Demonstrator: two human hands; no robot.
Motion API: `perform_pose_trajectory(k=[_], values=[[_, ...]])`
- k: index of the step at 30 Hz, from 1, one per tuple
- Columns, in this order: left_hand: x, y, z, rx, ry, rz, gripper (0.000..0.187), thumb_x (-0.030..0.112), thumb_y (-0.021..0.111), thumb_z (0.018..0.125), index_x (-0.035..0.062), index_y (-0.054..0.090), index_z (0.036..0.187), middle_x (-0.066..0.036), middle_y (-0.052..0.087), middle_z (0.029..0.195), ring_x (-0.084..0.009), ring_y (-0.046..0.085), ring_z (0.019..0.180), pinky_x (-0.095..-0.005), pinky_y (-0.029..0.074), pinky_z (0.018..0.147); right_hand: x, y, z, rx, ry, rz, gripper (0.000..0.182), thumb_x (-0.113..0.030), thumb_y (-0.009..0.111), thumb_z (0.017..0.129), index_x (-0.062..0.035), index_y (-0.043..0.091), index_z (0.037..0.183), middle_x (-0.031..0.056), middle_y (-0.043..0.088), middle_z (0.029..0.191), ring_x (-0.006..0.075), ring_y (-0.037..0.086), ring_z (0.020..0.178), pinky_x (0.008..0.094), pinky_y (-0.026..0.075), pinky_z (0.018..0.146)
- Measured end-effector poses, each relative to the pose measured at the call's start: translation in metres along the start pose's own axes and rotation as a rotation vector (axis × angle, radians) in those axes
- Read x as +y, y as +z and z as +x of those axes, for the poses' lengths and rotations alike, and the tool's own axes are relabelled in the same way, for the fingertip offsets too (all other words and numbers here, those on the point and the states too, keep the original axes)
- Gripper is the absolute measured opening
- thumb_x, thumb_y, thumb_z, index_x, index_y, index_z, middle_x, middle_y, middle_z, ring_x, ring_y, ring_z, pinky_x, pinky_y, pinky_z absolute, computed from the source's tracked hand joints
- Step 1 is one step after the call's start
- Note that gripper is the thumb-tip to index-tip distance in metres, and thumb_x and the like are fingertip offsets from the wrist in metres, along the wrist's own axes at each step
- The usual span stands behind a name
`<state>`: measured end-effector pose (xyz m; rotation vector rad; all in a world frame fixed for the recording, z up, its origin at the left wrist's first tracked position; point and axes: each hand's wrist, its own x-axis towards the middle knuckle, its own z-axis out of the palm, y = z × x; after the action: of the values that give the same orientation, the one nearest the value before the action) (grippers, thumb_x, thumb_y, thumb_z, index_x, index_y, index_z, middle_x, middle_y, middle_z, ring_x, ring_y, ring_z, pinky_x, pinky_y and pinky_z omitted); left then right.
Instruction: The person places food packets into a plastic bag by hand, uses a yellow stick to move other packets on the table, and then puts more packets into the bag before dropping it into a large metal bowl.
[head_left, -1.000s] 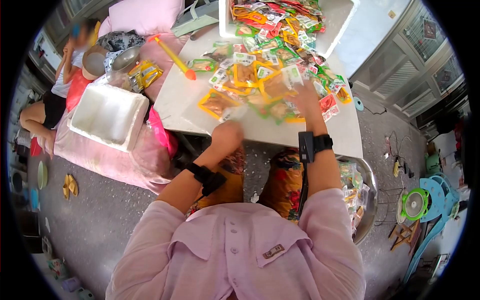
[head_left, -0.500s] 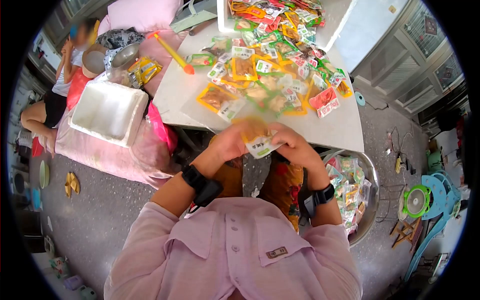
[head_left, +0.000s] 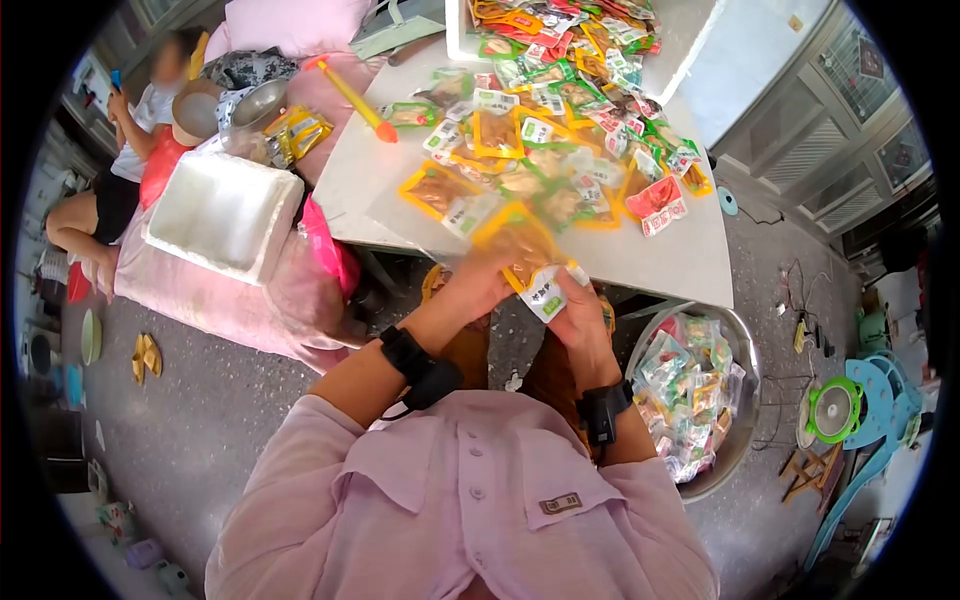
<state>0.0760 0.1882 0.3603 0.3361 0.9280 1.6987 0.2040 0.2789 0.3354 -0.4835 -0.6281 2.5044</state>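
Observation:
Just in front of the table's near edge, both hands grip one yellow-edged snack packet point(head_left: 541, 290) with a white printed end. My left hand point(head_left: 482, 285) is closed on its left side, partly behind the packet. On the lower right, at the white end, my right hand point(head_left: 581, 318) pinches it with the thumb in front. The packet tilts, its yellow end toward the table. Beyond it, a loose pile of small snack packets point(head_left: 525, 180) in yellow, green and red covers the middle of the table point(head_left: 365, 190).
A white foam box point(head_left: 690, 45) with more packets stands at the table's back. At lower right is a metal basin point(head_left: 742, 440) full of packets. On the pink-covered bed sit an empty foam box point(head_left: 215, 215) and a metal bowl point(head_left: 262, 103). A person point(head_left: 140, 130) sits at far left.
The packet has turned and rises higher toward the table, showing its yellow-framed side more. My right hand has shifted down and inward along its white end. The left hand still holds it.

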Motion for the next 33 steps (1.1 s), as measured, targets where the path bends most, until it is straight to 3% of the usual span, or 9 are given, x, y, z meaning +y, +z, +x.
perform_pose_trajectory(k=[2,5,8,9,15,24,30,33], values=[[0.006,-0.016,-0.001,0.113,-0.106,0.53,0.03,0.019,0.058,0.076,0.0053,0.048,0.101,-0.006,0.054,0.095,-0.0194,0.056,0.079,-0.0343,0.047,0.064,-0.006,-0.005,0.001,0.08,-0.089,-0.157,0.024,-0.006,0.049,0.08,-0.0038,0.045,0.103,0.0099,0.054,0.096,0.0213,0.055,0.086,0.035,0.046,0.075],[0.016,-0.026,-0.012,0.251,0.33,1.302,0.032,0.025,0.063,0.07,0.004,0.051,0.09,-0.008,0.054,0.083,-0.0214,0.056,0.067,-0.0335,0.044,0.055,-0.016,-0.007,0.002,0.111,-0.178,-0.171,0.02,-0.005,0.049,0.08,-0.0028,0.047,0.1,0.0097,0.056,0.09,0.0214,0.056,0.08,0.0343,0.047,0.072],[0.02,-0.038,-0.011,0.374,0.655,1.688,0.031,0.024,0.062,0.068,0.0033,0.051,0.088,-0.012,0.052,0.08,-0.0264,0.055,0.068,-0.0342,0.045,0.057,-0.017,-0.004,0.004,0.197,-0.233,-0.195,0.019,-0.004,0.048,0.08,-0.0024,0.047,0.099,0.0096,0.056,0.089,0.0215,0.056,0.08,0.0338,0.047,0.071],[0.019,-0.04,-0.008,0.397,0.668,1.736,0.03,0.024,0.061,0.067,0.004,0.052,0.088,-0.012,0.052,0.081,-0.031,0.053,0.069,-0.0366,0.045,0.059,-0.016,-0.006,0.006,0.182,-0.226,-0.2,0.02,-0.004,0.048,0.08,-0.0022,0.047,0.099,0.0096,0.055,0.09,0.0214,0.056,0.08,0.0337,0.047,0.071],[0.014,-0.048,0.009,0.393,0.468,1.784,0.015,0.016,0.052,0.071,0.002,0.05,0.075,-0.016,0.052,0.076,-0.0336,0.051,0.074,-0.0409,0.043,0.062,-0.002,-0.01,0.013,0.173,-0.227,-0.214,0.02,-0.003,0.047,0.08,-0.0018,0.046,0.1,0.0093,0.055,0.09,0.0206,0.056,0.08,0.033,0.047,0.07],[0.017,-0.05,0.016,0.345,0.603,1.461,0.009,0.009,0.047,0.072,0.0002,0.048,0.07,-0.019,0.051,0.071,-0.0356,0.049,0.072,-0.0399,0.039,0.063,0.014,-0.001,0.027,0.092,-0.122,-0.183,0.022,-0.002,0.048,0.079,-0.0021,0.046,0.102,0.0088,0.055,0.089,0.0198,0.057,0.078,0.0323,0.048,0.068],[0.02,-0.041,0.013,0.326,0.554,1.585,0.018,0.017,0.045,0.076,0.0045,0.053,0.085,-0.017,0.054,0.081,-0.033,0.051,0.08,-0.0405,0.042,0.066,0.013,0.002,0.053,-0.011,0.042,-0.241,0.023,-0.002,0.048,0.078,-0.0009,0.047,0.101,0.0085,0.055,0.09,0.0201,0.057,0.078,0.0323,0.048,0.066],[0.031,-0.017,0.002,0.286,0.733,1.557,0.012,0.014,0.044,0.075,0.0025,0.048,0.079,-0.019,0.053,0.079,-0.034,0.051,0.079,-0.0419,0.041,0.066,0.019,0.026,0.071,-0.04,0.086,-0.268,0.023,-0.002,0.048,0.077,-0.0013,0.048,0.1,0.0087,0.055,0.089,0.0201,0.057,0.077,0.0322,0.048,0.065]])
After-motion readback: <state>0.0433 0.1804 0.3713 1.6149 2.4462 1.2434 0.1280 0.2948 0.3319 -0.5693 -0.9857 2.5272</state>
